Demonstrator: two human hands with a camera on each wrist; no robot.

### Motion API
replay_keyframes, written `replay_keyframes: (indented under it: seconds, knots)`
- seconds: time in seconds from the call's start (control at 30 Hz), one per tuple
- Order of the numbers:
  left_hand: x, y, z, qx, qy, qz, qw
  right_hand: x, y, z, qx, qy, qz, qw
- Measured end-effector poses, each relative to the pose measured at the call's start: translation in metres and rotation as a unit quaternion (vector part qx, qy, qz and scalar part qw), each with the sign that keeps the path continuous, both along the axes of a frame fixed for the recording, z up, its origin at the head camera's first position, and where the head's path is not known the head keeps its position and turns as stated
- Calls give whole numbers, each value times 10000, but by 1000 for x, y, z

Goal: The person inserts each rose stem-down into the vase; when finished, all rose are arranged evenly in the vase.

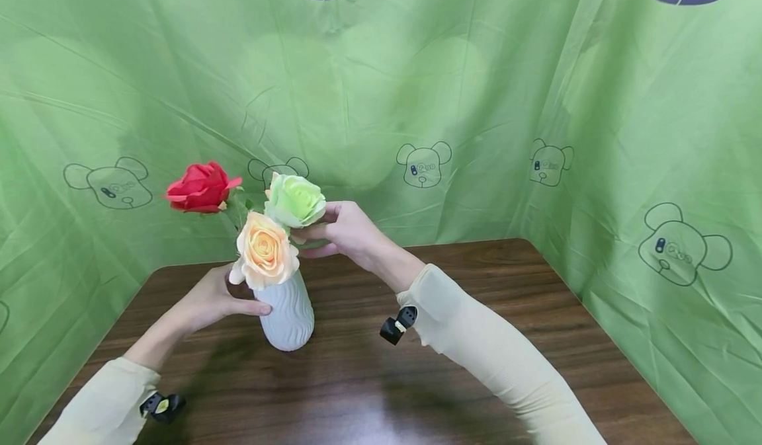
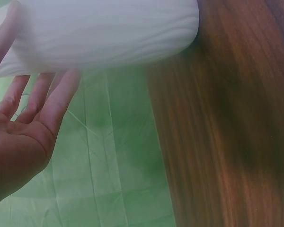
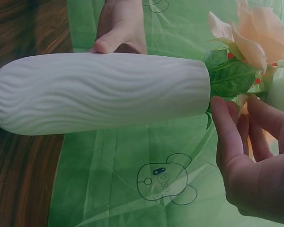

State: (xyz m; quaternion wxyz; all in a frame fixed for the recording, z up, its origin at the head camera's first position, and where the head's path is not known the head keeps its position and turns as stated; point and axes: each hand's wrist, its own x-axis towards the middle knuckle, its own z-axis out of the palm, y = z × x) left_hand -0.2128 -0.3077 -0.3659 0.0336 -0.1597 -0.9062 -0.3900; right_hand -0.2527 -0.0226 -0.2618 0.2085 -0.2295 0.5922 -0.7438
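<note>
A white vase (image 1: 288,316) with wavy ridges stands upright on the table. My left hand (image 1: 208,299) grips it from the left, thumb (image 3: 106,45) on the near side and fingers (image 2: 61,101) on the far side. In its mouth are a red rose (image 1: 201,188) leaning left, a peach rose (image 1: 265,250) in front and a light green rose (image 1: 296,200) at the right. My right hand (image 1: 351,237) pinches the green rose just under its bloom; petals and leaves partly hide the fingertips. Green leaves (image 3: 232,78) stick out at the vase's mouth.
The dark wooden table (image 1: 476,313) extends right and toward me. Green cloth (image 1: 369,88) printed with bear faces hangs behind it and at both sides. Each sleeve has a black strap (image 1: 397,326) at the cuff.
</note>
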Motion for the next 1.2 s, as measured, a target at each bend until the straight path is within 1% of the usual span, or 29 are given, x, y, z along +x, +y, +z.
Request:
replay_keyframes:
  seconds: [0.23, 0.4, 0.57, 0.63, 0.7, 0.8, 0.87, 0.9, 0.93, 0.97, 1.0, 1.03, 1.07, 1.13, 1.2]
  knots:
    - [0, -3, 0, 55, -51, 12, 10000, -1, 13, -5, 141, 55, 208, 9997]
    - [2, -5, 1, -64, -29, 34, 10000, -4, 24, -9, 234, 49, 215, 9995]
    - [5, -7, 2, -103, 37, 53, 9999, -7, 39, -7, 435, 209, 135, 9987]
    - [6, -8, 2, -146, 109, 36, 9998, -9, 47, -6, 552, 333, 132, 9978]
    - [7, -9, 3, -178, 154, -56, 9997, -10, 57, -5, 663, 497, 128, 9965]
    - [8, -10, 6, -344, 191, -132, 9991, -10, 75, -3, 916, 964, -39, 9911]
    - [9, -13, 10, -413, 198, -153, 9988, -10, 87, 0, 1131, 1405, -267, 9832]
    - [9, -14, 12, -445, 223, -159, 9986, -10, 94, 2, 1297, 1676, -425, 9764]
    - [10, -16, 15, -504, 275, -121, 9983, -10, 101, 4, 1521, 1999, -614, 9660]
    - [10, -17, 18, -551, 370, -84, 9978, -9, 108, 6, 1729, 2311, -792, 9542]
    - [10, -19, 20, -570, 474, -73, 9972, -9, 115, 7, 1937, 2622, -972, 9403]
    - [11, -21, 23, -605, 593, 2, 9964, -9, 122, 8, 2164, 2984, -1166, 9222]
    - [12, -23, 25, -645, 786, 21, 9948, -9, 129, 9, 2370, 3342, -1352, 9021]
    - [12, -27, 28, -690, 1294, 89, 9891, -8, 142, 11, 2722, 4064, -1696, 8556]
    - [12, -30, 31, -627, 1736, 164, 9827, -6, 153, 11, 2900, 4687, -1982, 8105]
